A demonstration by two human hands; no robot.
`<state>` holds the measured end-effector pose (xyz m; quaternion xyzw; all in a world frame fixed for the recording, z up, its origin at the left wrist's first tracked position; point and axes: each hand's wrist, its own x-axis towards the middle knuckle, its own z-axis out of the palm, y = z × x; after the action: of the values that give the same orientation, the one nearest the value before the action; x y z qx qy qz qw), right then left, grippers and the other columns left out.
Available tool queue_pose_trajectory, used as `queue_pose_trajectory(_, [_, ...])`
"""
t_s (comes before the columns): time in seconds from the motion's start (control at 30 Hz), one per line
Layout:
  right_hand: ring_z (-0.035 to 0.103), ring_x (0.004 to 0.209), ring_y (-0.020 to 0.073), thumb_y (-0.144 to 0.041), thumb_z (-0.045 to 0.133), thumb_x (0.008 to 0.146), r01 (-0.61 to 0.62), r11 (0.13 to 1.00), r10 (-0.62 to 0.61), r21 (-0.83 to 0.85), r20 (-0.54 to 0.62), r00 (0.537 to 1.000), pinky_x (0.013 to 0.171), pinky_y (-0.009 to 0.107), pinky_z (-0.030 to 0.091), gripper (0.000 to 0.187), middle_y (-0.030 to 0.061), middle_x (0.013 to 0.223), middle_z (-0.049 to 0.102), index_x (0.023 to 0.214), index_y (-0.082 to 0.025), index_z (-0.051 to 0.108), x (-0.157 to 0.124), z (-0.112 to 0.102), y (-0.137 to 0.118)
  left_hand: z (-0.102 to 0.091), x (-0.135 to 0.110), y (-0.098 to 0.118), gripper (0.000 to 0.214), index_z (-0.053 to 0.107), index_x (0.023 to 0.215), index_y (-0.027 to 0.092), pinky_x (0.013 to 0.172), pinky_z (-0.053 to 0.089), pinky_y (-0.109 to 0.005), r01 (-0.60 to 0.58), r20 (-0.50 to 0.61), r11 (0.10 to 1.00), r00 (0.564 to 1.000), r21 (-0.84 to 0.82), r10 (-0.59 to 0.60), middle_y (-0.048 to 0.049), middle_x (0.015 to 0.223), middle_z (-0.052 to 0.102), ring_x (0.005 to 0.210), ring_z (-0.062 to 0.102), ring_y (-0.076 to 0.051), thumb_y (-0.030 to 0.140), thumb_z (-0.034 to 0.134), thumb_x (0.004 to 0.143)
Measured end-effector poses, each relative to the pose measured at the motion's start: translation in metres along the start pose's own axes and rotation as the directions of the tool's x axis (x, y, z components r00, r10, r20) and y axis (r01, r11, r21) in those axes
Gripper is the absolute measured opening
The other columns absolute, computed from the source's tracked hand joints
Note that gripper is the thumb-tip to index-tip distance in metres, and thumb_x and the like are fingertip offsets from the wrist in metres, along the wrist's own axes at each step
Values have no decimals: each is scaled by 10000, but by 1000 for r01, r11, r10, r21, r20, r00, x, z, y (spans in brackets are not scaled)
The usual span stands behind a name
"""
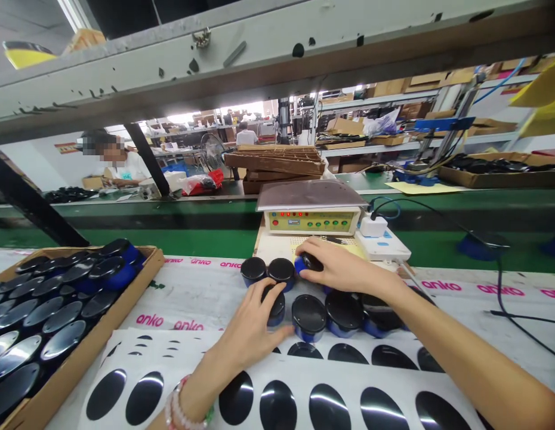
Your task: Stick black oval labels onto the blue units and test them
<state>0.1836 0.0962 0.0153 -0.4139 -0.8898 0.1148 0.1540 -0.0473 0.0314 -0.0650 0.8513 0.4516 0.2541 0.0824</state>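
Note:
Several round blue pieces with glossy black tops stand in two rows on the white bench in front of me. My left hand [250, 325] rests on one of the front-row pieces [276, 306], fingers curled round it. My right hand [338, 266] reaches to the back row and closes over another blue piece [307, 263], next to two more [281, 270]. A free piece [308, 315] stands just right of my left hand. A white sheet of black oval stickers [277, 403] lies at the bench's near edge under my forearms.
A cardboard box [102, 334] full of black-topped blue pieces sits at the left. Behind the pieces stands a yellow tester box with lights [312, 222] and a white adapter [373, 227]. A green conveyor [192, 239] runs across; another person sits beyond it at the far left.

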Motion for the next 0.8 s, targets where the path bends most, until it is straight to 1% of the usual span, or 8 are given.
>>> queue_pose_trajectory(0.1, [542,1048,201,-337,595,914,62,993,-52,99,-106,993,919,321,429,278,44,1162,555,1159,-224,530,-7,-14,-24,-7,-1,8,633,321,1407,277,1105,371,-493,-50,-157,996,987,-78,37,-110,1413,356,1344,358,-281,347,634,861])
queue_pose_trajectory(0.2, [538,1065,180,-315,597,900,192,930,-140,313,-181,973,936,293,419,286,16,1165,576,1170,-243,537,-15,-17,-55,-14,-1,21,798,185,1481,270,1127,357,-464,-146,-335,966,940,-215,67,-126,1487,307,1386,332,-280,487,627,853])
queue_pose_trajectory(0.27, [545,1065,187,-271,573,888,241,869,-168,432,-199,965,935,309,423,296,30,1168,594,1178,-222,548,-18,-13,-70,-18,-1,28,861,113,1505,278,1117,387,-416,-133,-392,962,919,-238,30,-119,1504,336,1383,365,-260,513,622,852])
queue_pose_trajectory(0.33, [566,1034,200,-274,555,881,210,842,-134,497,-184,974,897,328,447,311,44,1168,608,1186,-214,552,-18,-7,-76,-22,0,31,788,157,1499,305,1085,433,-365,-99,-434,974,901,-205,0,-88,1462,432,1333,450,-227,458,615,877])
queue_pose_trajectory(0.47, [605,926,208,-322,584,862,110,782,-9,613,-165,986,818,346,491,320,40,1103,641,1166,-230,541,-13,7,-73,-29,1,25,700,314,1440,274,1018,499,-333,-110,-459,986,887,-126,40,-81,1347,556,1221,567,-215,426,660,850])
queue_pose_trajectory(0.6, [611,934,213,-338,583,873,94,762,27,641,-176,984,819,350,501,253,34,1053,653,1102,-235,550,-11,16,-72,-30,1,22,647,383,1375,228,1021,492,-345,-146,-448,986,889,-78,96,-93,1302,578,1194,579,-217,368,700,828])
queue_pose_trajectory(0.73, [583,1068,204,-463,505,932,106,870,-70,482,-93,993,850,330,515,457,81,1244,568,1310,-231,394,-1,8,-59,-45,7,26,667,375,1360,220,978,499,-331,-35,-407,999,913,-24,22,-84,1238,558,1122,595,-205,227,712,784])
queue_pose_trajectory(0.8, [523,1183,236,-495,455,950,85,927,-68,366,-60,996,918,381,492,571,132,1372,467,1414,-208,283,4,1,-41,-64,11,17,686,405,1350,229,983,482,-352,126,-403,991,910,36,-101,-72,1194,527,1090,594,-214,240,710,735])
